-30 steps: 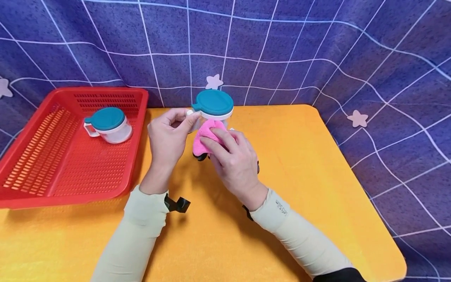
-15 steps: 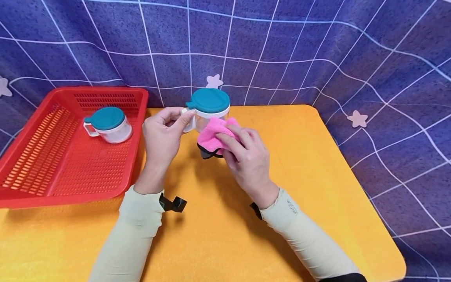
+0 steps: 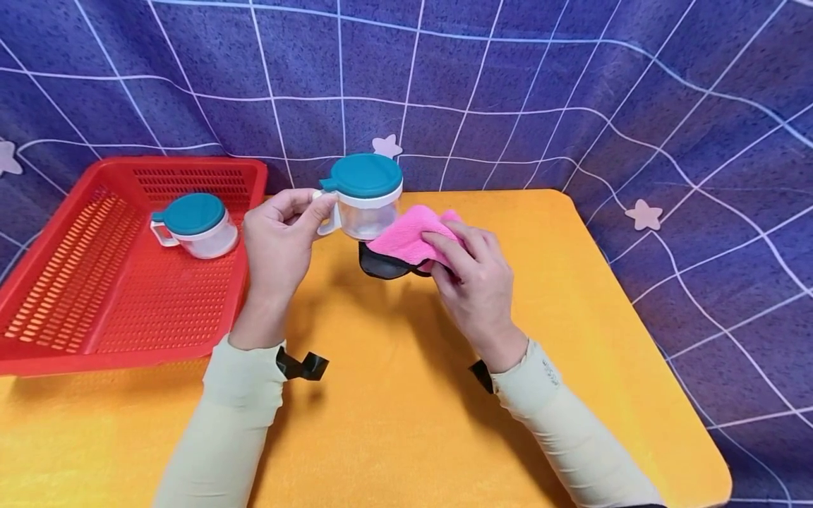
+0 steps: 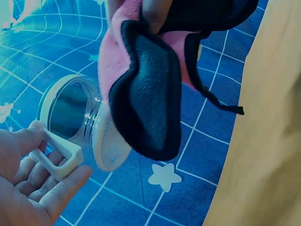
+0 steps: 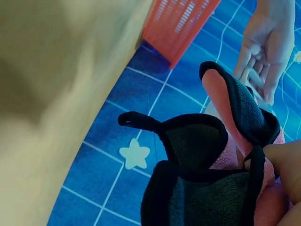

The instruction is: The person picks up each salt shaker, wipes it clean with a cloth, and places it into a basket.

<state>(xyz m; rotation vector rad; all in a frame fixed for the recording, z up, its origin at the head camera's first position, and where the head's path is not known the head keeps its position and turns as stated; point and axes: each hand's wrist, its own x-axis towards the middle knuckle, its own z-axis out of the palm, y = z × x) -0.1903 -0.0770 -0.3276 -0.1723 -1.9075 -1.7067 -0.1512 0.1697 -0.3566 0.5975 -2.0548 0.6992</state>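
In the head view my left hand (image 3: 279,243) holds a clear jar (image 3: 368,212) by its white handle (image 3: 330,215), thumb and fingers pinched on it. A teal lid (image 3: 365,175) with a white rim tops this jar, which is raised above the table. My right hand (image 3: 473,282) grips a pink cloth (image 3: 409,236) with a dark grey back and black edging, bunched between thumb and fingers. The cloth's left end overlaps the jar's lower right side. From the left wrist, the jar's pale base (image 4: 113,141) shows beside the hanging cloth (image 4: 148,94).
A red plastic basket (image 3: 231,310) stands at the left, and a second teal-lidded jar (image 3: 206,236) sits in it. The yellow table (image 3: 571,339) ends against a blue curtain (image 3: 508,85) with white grid lines and pale stars.
The jar has moved left and slightly up with my left hand. My right hand has drawn right with the cloth, spreading it and uncovering more of the jar's side.
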